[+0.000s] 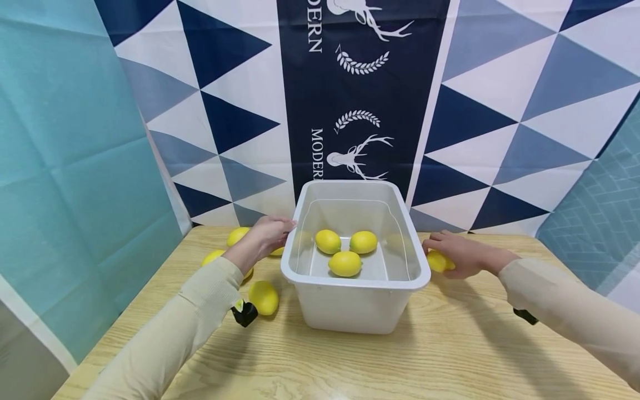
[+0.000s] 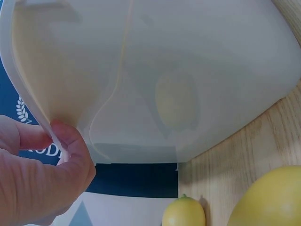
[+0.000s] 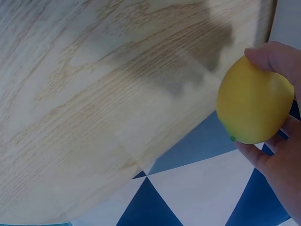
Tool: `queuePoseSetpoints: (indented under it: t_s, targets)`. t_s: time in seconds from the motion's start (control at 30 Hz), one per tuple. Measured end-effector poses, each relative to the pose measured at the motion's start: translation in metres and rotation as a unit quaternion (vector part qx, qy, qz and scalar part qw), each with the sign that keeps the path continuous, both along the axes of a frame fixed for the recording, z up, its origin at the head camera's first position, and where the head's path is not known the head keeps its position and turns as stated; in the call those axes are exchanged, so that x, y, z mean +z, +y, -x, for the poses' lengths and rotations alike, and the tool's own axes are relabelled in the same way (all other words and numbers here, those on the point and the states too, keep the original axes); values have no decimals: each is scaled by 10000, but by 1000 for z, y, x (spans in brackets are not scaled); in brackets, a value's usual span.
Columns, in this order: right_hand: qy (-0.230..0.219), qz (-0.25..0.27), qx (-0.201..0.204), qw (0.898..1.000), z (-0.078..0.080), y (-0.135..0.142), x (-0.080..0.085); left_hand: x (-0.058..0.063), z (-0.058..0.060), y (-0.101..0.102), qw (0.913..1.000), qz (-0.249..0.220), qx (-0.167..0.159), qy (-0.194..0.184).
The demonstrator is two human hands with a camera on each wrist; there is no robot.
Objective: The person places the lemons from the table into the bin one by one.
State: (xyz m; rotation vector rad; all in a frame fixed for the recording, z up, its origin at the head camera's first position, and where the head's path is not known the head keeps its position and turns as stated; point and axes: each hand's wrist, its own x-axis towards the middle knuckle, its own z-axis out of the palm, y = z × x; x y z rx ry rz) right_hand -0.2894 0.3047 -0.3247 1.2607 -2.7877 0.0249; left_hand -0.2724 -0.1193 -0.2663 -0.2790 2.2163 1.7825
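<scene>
A white plastic bin (image 1: 352, 308) stands on the wooden table, with three lemons (image 1: 345, 264) on its floor. My left hand (image 1: 267, 236) is at the bin's left rim; in the left wrist view the thumb and fingers (image 2: 75, 146) pinch that rim. On the other side, just outside the bin's right wall, my right hand (image 1: 462, 254) holds a lemon (image 3: 254, 101). The right wrist view shows this lemon between thumb and fingers, above the tabletop. Part of it is covered by the hand.
Several more lemons lie on the table left of the bin, among them one lemon (image 1: 263, 298) near my left forearm; others are partly hidden behind that arm. A patterned cloth (image 1: 240, 105) hangs behind the table (image 1: 450, 355), and a teal cloth (image 1: 75, 166) hangs at the left.
</scene>
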Motion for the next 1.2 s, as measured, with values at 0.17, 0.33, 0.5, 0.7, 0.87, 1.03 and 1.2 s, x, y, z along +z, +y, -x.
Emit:
queuePoseSetpoints:
  t_s: [0.17, 0.33, 0.5, 0.7, 0.87, 1.03, 1.2]
  targets:
    - [-178, 25, -192, 9997, -4, -2, 7, -1, 1, 0, 10000, 25, 12, 6]
    - [-105, 115, -235, 9996, -5, -2, 10, -1, 1, 0, 10000, -5, 20, -15]
    - [39, 244, -175, 9995, -4, -2, 13, -2, 1, -1, 10000, 27, -11, -1]
    - [59, 281, -269, 9992, -4, -4, 20, -1, 1, -1, 10000, 59, -22, -3]
    - [-4, 139, -473, 9988, -3, -6, 26, 0, 0, -1, 10000, 74, -32, 13]
    - [-60, 89, -578, 9983, -4, -6, 30, 1, 0, -1, 9999, 92, -40, 4]
    - [-151, 145, -656, 9976, -7, -8, 35, 1, 0, 0, 9999, 139, -23, -25]
